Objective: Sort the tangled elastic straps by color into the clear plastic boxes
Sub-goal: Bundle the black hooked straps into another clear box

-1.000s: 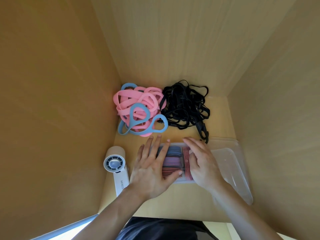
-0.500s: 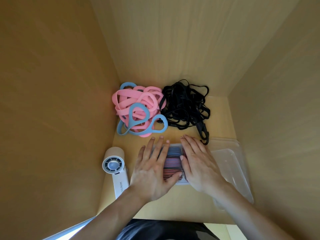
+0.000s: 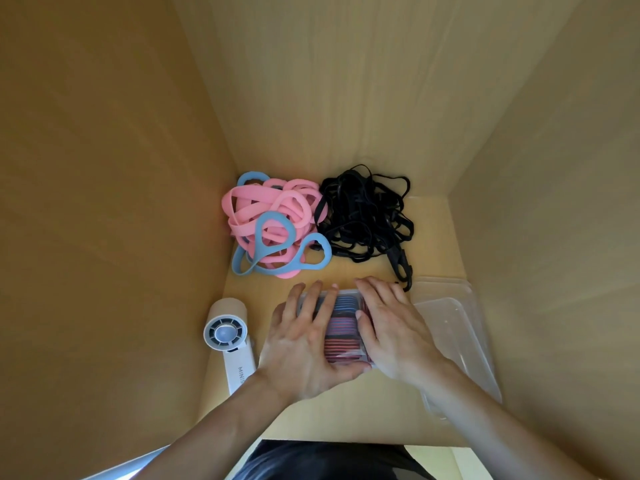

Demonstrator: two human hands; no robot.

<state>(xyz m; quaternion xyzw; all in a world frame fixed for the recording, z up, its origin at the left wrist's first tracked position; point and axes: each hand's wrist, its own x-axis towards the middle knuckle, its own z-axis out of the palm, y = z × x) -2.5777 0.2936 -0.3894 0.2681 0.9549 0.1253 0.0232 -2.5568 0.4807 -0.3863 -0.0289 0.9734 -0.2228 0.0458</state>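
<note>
A small clear plastic box (image 3: 344,293) packed with blue and red straps (image 3: 343,327) lies on the cardboard floor. My left hand (image 3: 304,344) lies flat on its left half with straight fingers. My right hand (image 3: 391,327) presses flat on its right half. Behind them sits a tangle of pink straps (image 3: 273,216) with light blue loops (image 3: 273,244) wound through it. A pile of black straps (image 3: 367,216) lies to its right, a black clip trailing toward my right fingertips.
An empty clear plastic box (image 3: 457,327) stands right of my right hand, near the cardboard wall. A white handheld fan (image 3: 227,336) lies to the left of my left hand. Tall cardboard walls enclose the floor on three sides.
My right hand has slid left and further over the box, covering more of the red straps. My left hand has hardly shifted.
</note>
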